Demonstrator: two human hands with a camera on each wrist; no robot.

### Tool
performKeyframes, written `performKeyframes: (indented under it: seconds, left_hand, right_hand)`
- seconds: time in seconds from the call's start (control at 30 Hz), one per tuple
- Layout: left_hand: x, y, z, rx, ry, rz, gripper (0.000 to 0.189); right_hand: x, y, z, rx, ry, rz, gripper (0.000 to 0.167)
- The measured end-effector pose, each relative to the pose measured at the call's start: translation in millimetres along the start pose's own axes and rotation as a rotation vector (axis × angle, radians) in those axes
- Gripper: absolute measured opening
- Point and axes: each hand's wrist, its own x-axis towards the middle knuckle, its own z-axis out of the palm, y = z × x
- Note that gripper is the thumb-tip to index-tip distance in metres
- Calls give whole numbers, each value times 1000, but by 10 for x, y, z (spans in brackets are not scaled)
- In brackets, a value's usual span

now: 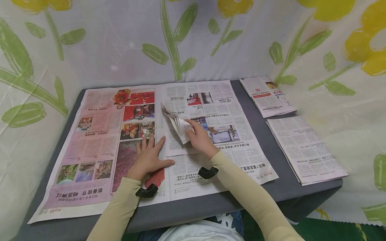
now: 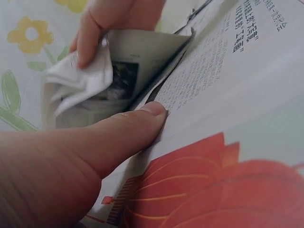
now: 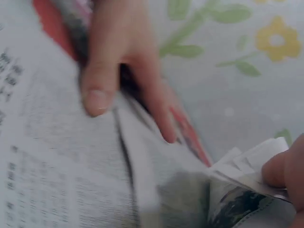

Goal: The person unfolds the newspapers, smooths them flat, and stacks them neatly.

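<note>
A large newspaper sheet (image 1: 99, 144) lies spread over the dark table, its left half pink with photos. On its right half lies a smaller folded newspaper (image 1: 176, 125), whose left side is lifted into a folded-over flap. My right hand (image 1: 200, 137) pinches that flap between thumb and fingers; the left wrist view shows the gathered layers (image 2: 83, 78) in its grip. With fingers spread, my left hand (image 1: 149, 159) rests flat on the sheet near its centre fold, left of the flap. Its thumb (image 2: 128, 133) lies beside the folded newspaper's edge.
Two folded newspaper stacks lie along the table's right side, one at the back (image 1: 268, 97) and one nearer the front (image 1: 306, 150). A flower-patterned curtain (image 1: 120, 50) hangs behind and beside the table (image 1: 181, 216). Both wrists carry a black band device.
</note>
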Motion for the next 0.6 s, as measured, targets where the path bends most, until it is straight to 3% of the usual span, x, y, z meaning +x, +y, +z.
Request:
performKeyframes:
  seconds: [0.4,0.6]
  left_hand:
    - [5,-37,35,37,13,18,102]
    - [-5,-22,23,2,27,29,103]
  right_hand:
    - [8,-39,-472,578,167,63,48]
    - [-144,69,-751,819,323,63,49]
